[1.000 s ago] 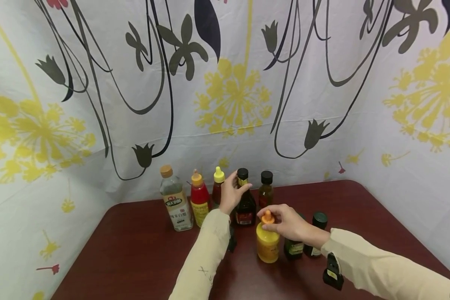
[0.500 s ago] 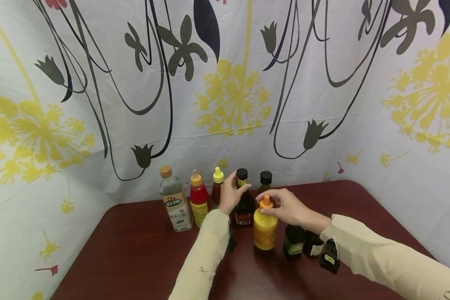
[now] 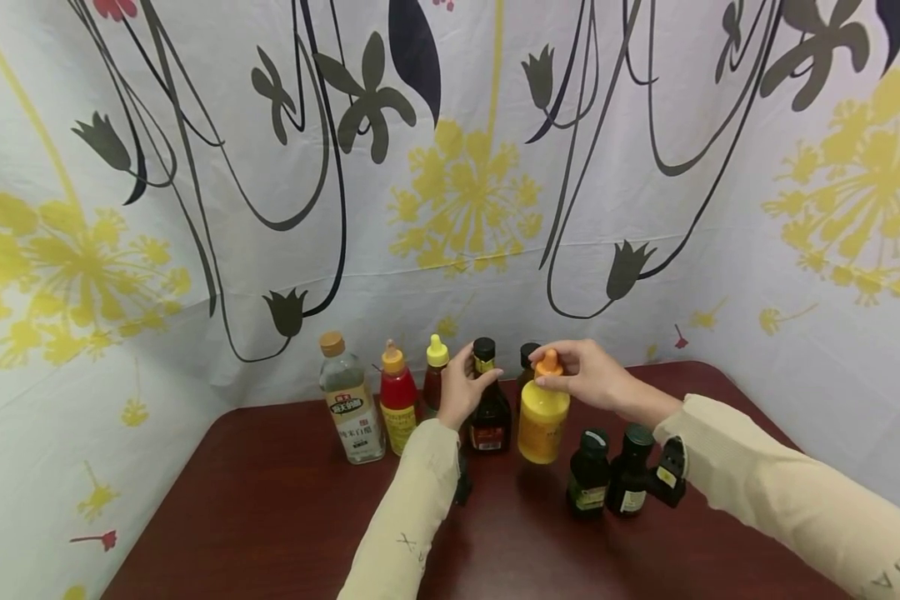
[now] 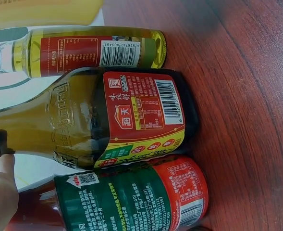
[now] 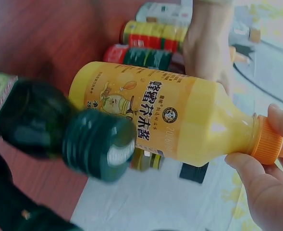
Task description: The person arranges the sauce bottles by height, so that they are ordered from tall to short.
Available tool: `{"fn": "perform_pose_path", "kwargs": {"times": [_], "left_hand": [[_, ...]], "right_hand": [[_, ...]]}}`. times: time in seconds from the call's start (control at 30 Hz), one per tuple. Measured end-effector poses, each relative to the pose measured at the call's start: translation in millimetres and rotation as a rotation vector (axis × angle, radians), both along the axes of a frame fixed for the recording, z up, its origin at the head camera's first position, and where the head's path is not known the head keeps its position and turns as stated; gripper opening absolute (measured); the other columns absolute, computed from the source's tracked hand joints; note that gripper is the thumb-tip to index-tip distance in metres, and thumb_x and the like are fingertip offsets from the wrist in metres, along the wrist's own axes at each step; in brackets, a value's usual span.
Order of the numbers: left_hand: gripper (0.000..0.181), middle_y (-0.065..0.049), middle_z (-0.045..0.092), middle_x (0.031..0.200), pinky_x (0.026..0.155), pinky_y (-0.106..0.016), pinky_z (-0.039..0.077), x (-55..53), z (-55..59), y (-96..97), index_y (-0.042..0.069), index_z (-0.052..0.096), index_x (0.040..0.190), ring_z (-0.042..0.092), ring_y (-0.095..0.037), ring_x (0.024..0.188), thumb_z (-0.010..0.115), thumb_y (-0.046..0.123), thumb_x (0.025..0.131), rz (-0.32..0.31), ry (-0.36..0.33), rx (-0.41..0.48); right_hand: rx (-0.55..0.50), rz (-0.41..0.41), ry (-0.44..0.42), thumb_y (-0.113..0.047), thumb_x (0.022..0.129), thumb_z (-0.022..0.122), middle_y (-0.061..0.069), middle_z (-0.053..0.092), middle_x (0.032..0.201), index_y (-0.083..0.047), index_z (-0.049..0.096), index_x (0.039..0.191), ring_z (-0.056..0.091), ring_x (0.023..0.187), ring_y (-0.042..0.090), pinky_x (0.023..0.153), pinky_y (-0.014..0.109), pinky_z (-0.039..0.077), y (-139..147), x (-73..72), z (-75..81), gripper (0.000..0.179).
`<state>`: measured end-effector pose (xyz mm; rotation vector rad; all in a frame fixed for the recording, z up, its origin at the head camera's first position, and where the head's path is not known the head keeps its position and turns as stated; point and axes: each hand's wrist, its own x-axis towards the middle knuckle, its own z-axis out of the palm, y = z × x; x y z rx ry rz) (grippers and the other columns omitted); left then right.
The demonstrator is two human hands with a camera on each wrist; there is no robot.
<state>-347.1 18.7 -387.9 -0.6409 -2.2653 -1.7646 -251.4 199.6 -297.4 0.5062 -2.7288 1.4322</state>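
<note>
Yellow bottle [image 3: 543,422] near green-capped bottles [image 3: 589,479]

A clear bottle [image 3: 355,412] and a red bottle [image 3: 399,408] stand left of my left hand [image 3: 465,385]; floral cloth [image 3: 450,200] hangs beyond.

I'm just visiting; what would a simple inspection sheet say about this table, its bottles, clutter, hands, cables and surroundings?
Surface: glossy reddish-brown wood-grained table.
Job's things: yellow plastic bottle with orange nozzle, apparently lifted off the table; brown glass bottle with black cap, standing.
Clutter: clear bottle with orange-brown cap; red bottle with orange nozzle; red-brown bottle with yellow nozzle; golden-liquid glass bottle with black cap; dark green-capped bottle with green label; dark green-capped bottle with white label.
Hands: right hand pinches the yellow bottle at its nozzle; left hand grips the brown bottle's neck.
Cables: nothing seen.
Surroundings: white fabric backdrop with grey, black and yellow floral print.
</note>
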Motion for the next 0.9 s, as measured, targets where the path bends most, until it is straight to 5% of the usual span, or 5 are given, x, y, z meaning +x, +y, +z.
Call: {"fn": "perform_pose_path", "kwargs": {"times": [0.6,0.73,0.9], "left_hand": [[0.053,-0.011,0.050,0.124,0.093,-0.032,0.040,1.0,-4.1,-4.6,0.006,0.046,0.128,0.047,-0.022,0.115,0.066,0.010,0.080,-0.024,-0.029,0.021],[0.054,-0.012,0.049,0.126,0.094,-0.032,0.039,2.2,0.2,-3.6,0.006,0.045,0.129,0.045,-0.023,0.116,0.066,0.010,0.079,-0.038,-0.016,0.030],[0.053,-0.019,0.046,0.127,0.096,-0.039,0.036,22.0,18.7,-5.5,-0.001,0.043,0.129,0.042,-0.030,0.118,0.064,0.005,0.081,-0.051,-0.030,0.045]], "right_hand": [[0.052,-0.147,0.073,-0.008,0.082,0.063,0.022,0.060,0.099,0.006,0.057,0.102,0.058,0.089,0.027,0.068,0.030,0.050,38,-29.3,-13.9,0.025],[0.056,-0.179,0.056,-0.008,0.083,0.062,0.023,0.059,0.100,0.007,0.056,0.102,0.057,0.089,0.028,0.068,0.032,0.049,43,-35.5,-18.7,0.026],[0.053,-0.238,0.049,-0.007,0.083,0.062,0.021,0.058,0.097,0.007,0.056,0.101,0.055,0.086,0.027,0.067,0.032,0.049,45,-43.3,-30.7,0.023]]}}
